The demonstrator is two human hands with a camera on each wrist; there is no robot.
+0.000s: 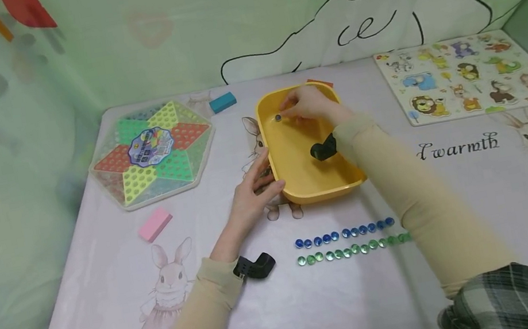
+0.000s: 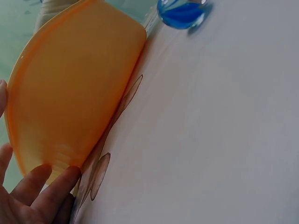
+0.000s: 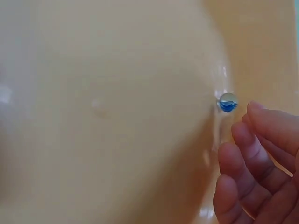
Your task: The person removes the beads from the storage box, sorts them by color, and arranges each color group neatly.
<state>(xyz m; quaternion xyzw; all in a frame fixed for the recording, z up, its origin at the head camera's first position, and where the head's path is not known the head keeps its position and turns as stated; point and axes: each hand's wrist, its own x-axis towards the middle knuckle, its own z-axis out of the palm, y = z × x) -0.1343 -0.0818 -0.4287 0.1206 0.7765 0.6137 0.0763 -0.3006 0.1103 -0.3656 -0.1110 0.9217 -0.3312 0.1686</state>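
A yellow plastic basin stands at the middle of the table, and my left hand touches its left outer wall with fingers and thumb spread. In the left wrist view, the fingertips lie against the orange-lit side of the basin. My right hand is inside the basin near the far end, its fingers loosely bent with nothing between them. A single clear marble with a blue swirl sits by the basin's wall, just beyond the right thumb and index fingertips.
Nearer me lie a row of blue marbles and a row of green marbles. A star-patterned checkers board is at left, with a pink block and blue block nearby. An animal puzzle board lies at right.
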